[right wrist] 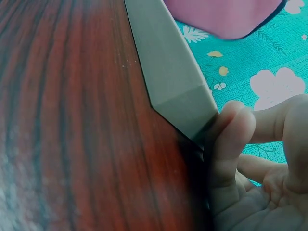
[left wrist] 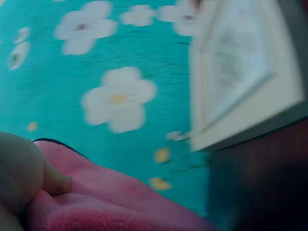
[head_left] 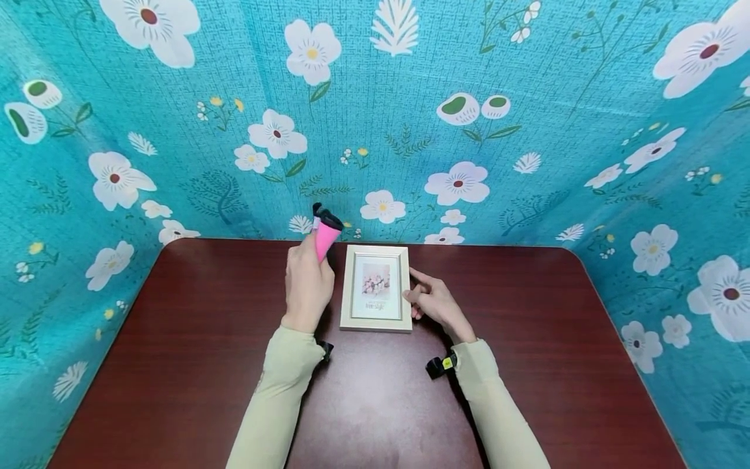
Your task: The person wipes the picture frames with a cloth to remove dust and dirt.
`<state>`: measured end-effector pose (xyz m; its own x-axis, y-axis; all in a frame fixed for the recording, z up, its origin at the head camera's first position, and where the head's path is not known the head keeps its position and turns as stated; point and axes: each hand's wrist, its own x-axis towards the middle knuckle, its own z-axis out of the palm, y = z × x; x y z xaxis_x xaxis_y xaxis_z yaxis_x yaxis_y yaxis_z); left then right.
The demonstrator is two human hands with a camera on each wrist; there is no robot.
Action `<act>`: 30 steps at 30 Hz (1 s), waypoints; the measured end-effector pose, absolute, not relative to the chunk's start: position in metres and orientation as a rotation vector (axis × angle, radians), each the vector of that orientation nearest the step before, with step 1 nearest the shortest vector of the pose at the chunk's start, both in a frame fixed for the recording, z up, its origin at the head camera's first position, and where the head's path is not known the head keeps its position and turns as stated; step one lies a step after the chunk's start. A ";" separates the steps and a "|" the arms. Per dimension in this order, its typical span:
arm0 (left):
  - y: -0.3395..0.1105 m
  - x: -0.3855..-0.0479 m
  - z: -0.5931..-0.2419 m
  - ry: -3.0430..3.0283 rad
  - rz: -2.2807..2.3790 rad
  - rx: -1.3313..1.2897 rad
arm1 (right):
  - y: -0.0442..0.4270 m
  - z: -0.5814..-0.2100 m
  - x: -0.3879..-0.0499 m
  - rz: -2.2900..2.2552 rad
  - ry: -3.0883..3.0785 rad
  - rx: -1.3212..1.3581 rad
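A cream picture frame (head_left: 347,293) with a pink flower print stands near the table's back edge in the head view, its face toward me. My right hand (head_left: 436,303) grips its right side, the thumb at the front edge; in the right wrist view the fingertips (right wrist: 240,122) meet near a frame corner. To the left, my left hand (head_left: 307,280) holds a pink cloth with black edging (head_left: 328,241), bunched up and apart from the frame. Up close in the left wrist view, the cloth (left wrist: 110,197) looks fleecy, with the thumb pressed on it.
The dark red-brown wooden table (head_left: 193,365) has rounded back corners. A turquoise flowered fabric (head_left: 375,130) hangs behind it and along both sides. Small black devices (head_left: 436,367) are strapped at both wrists, over pale green sleeves (head_left: 272,397).
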<state>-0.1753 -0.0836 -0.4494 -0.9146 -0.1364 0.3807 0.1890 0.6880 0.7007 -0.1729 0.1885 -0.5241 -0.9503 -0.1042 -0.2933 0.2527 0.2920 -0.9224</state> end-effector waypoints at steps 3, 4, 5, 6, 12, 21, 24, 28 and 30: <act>-0.072 -0.181 -0.467 -2.594 -1.015 -0.111 | 0.188 -0.524 -0.173 -1.690 2.266 0.133; -0.067 -0.182 -0.472 -2.628 -0.995 -0.143 | 0.188 -0.524 -0.174 -1.686 2.265 0.136; -0.063 -0.182 -0.477 -2.666 -0.974 -0.171 | 0.187 -0.524 -0.174 -1.681 2.267 0.136; -0.058 -0.181 -0.481 -2.709 -0.949 -0.193 | 0.187 -0.524 -0.174 -1.677 2.267 0.138; -0.030 -0.174 -0.497 -2.874 -0.720 -0.265 | 0.188 -0.523 -0.175 -1.691 2.271 0.131; -0.009 -0.162 -0.501 -2.842 -0.541 -0.321 | 0.188 -0.524 -0.172 -1.701 2.266 0.148; -0.008 -0.160 -0.500 -2.836 -0.559 -0.349 | 0.188 -0.525 -0.172 -1.694 2.284 0.150; -0.006 -0.159 -0.500 -2.821 -0.616 -0.395 | 0.188 -0.525 -0.173 -1.695 2.286 0.145; -0.005 -0.159 -0.501 -2.811 -0.652 -0.400 | 0.187 -0.525 -0.173 -1.700 2.283 0.140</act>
<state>-0.1589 -0.0048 -0.5007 -0.9369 0.2107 0.2788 0.3119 0.8640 0.3951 -0.1728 0.1872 -0.5247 -0.9529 -0.0944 -0.2882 0.2490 0.2988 -0.9213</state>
